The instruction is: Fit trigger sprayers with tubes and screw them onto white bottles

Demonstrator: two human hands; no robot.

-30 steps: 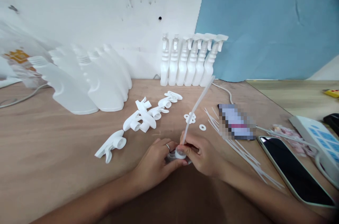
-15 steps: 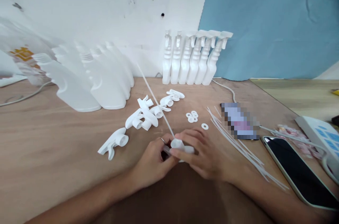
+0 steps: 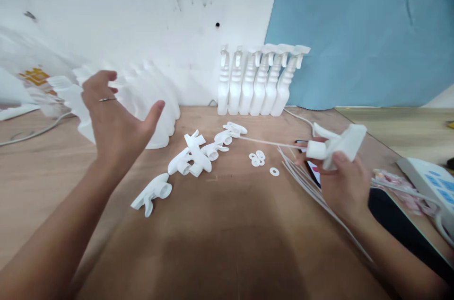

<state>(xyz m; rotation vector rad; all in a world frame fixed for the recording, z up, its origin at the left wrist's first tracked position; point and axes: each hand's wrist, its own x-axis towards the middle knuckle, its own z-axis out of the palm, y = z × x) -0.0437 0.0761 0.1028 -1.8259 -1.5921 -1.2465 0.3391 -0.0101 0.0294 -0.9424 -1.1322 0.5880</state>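
Observation:
My right hand [image 3: 344,181] grips a white trigger spray head [image 3: 342,146], whose thin dip tube [image 3: 269,142] points left over the table. Raised at the left, my left hand [image 3: 115,115] has its thumb spread from the curled fingers and holds nothing. Behind it stand several white open-necked bottles [image 3: 159,115], partly covered by the hand; whether it touches one I cannot tell. Several loose spray heads [image 3: 193,160] lie in a row on the wooden table [image 3: 220,243]. To their right are several flat white washers [image 3: 274,172] and a bundle of loose dip tubes [image 3: 308,189].
Several bottles with spray heads [image 3: 260,89] stand against the wall. Under and beside my right arm lie a black-screened phone [image 3: 393,224] and another phone, mostly hidden. A white box with blue markings [image 3: 431,181] and small pink packets [image 3: 400,191] are at the right.
My hands were together at the table's middle on the spray head and tube. They have parted: the right carried the spray head right, the left let go and reached up left toward the bottles.

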